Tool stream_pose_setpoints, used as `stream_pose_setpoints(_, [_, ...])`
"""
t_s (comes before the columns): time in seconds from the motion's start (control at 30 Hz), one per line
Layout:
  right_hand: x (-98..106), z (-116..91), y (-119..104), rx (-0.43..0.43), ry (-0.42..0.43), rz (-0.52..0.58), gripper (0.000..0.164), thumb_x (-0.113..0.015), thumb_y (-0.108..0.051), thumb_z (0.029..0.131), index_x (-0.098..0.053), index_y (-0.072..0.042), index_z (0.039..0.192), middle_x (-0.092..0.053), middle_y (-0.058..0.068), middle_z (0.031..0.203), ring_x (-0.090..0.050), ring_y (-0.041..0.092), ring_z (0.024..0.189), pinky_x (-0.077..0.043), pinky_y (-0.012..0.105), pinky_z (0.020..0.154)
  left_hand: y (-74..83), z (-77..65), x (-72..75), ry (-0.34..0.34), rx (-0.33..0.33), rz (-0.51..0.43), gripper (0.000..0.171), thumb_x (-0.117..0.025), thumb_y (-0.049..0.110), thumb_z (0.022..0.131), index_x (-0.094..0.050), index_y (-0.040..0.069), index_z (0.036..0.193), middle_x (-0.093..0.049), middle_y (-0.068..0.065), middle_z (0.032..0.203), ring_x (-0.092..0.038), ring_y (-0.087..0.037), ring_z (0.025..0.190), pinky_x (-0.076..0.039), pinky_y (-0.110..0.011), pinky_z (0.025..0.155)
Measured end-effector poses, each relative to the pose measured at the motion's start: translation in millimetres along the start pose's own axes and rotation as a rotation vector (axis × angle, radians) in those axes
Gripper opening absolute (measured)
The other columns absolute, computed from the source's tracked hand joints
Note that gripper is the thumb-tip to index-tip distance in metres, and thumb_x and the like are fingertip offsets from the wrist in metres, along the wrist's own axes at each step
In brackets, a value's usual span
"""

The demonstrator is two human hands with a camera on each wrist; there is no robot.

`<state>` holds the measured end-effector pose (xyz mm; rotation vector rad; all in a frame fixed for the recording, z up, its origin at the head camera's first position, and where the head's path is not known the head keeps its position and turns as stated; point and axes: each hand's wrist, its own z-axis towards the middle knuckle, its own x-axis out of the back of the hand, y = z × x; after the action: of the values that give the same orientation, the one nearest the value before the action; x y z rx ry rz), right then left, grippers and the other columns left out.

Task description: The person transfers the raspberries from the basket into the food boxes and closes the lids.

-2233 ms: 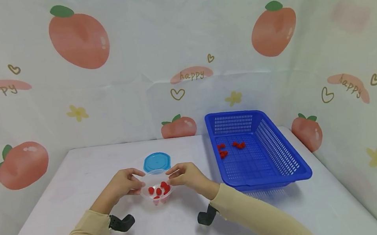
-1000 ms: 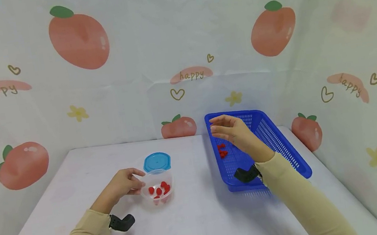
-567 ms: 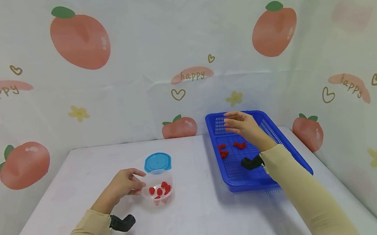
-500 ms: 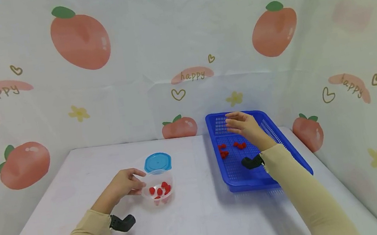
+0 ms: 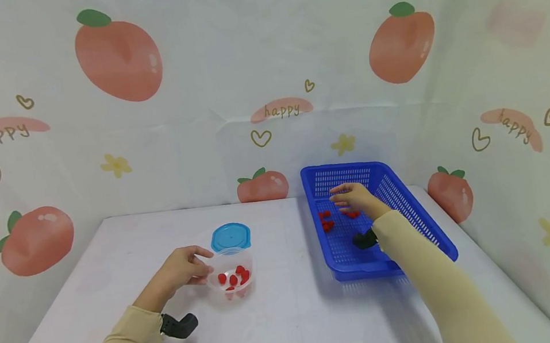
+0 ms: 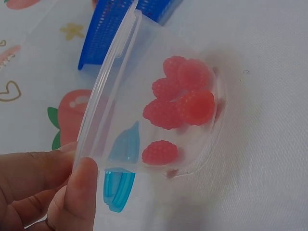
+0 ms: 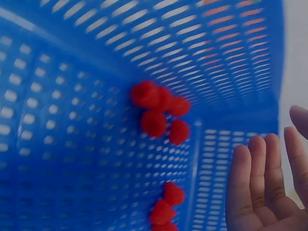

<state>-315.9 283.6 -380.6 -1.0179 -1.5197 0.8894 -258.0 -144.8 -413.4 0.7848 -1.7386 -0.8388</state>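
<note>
Head view: the left hand (image 5: 185,266) pinches the rim of a clear plastic container (image 5: 220,264), which stands upright on the white tabletop (image 5: 294,319). Six red raspberries (image 6: 163,114) lie in it, and the left-wrist view shows the thumb and fingers on either side of its rim. A translucent blue lid (image 5: 230,236) lies flat just behind the container; whether the two touch cannot be told.

To the right stands a blue perforated plastic basket (image 5: 361,269). The right hand (image 5: 355,198) is over it, fingers extended and parted, with nothing in its hold. More raspberries (image 5: 327,226) lie on the basket floor in two groups: five by the left wall and three (image 7: 162,211) close under the right hand, which is apart from them in the right-wrist view. Both arms wear beige sleeves (image 5: 430,281), and a white cloth (image 5: 198,60) printed with red fruit, hearts and "happy" hangs behind.
</note>
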Motion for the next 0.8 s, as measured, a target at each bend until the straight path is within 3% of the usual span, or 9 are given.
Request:
stream_pose_setpoints(0.3, [-4.3, 10.4, 18.3, -0.070, -0.003, -0.131, 0.041, -0.060, -0.007, 0.094, -0.051, 0.008, 0.131, -0.060, 0.022, 0.122, -0.062, 0.033, 0.107, -0.057, 0.036, 0.088, -0.1, -0.5, -0.1, -0.002, 0.001, 0.000, 0.040, -0.071, 0.008, 0.086, -0.057, -0.002, 0.122, -0.062, -0.011, 0.083, -0.062, -0.017, 0.064, -0.058, -0.027, 0.065])
stream_pose_setpoints(0.43, [-9.8, 8.0, 18.3, -0.094, -0.014, -0.161, 0.039, -0.061, -0.005, 0.093, -0.054, 0.007, 0.129, -0.063, 0.019, 0.116, -0.062, 0.026, 0.100, -0.056, 0.037, 0.090, -0.3, 0.0, 0.0, -0.002, -0.001, -0.001, 0.039, -0.071, 0.008, 0.086, -0.057, -0.002, 0.122, -0.062, -0.011, 0.083, -0.062, -0.017, 0.064, -0.058, -0.027, 0.065])
stream_pose_setpoints(0.8, [-18.0, 9.7, 25.9, -0.154, -0.071, -0.221, 0.031, -0.063, 0.001, 0.089, -0.059, 0.007, 0.120, -0.064, 0.023, 0.114, -0.065, 0.030, 0.099, -0.055, 0.042, 0.091, -1.5, 1.6, -0.3, 0.000, 0.006, -0.005, 0.040, -0.071, 0.007, 0.086, -0.057, -0.002, 0.122, -0.062, -0.011, 0.082, -0.062, -0.017, 0.063, -0.059, -0.027, 0.065])
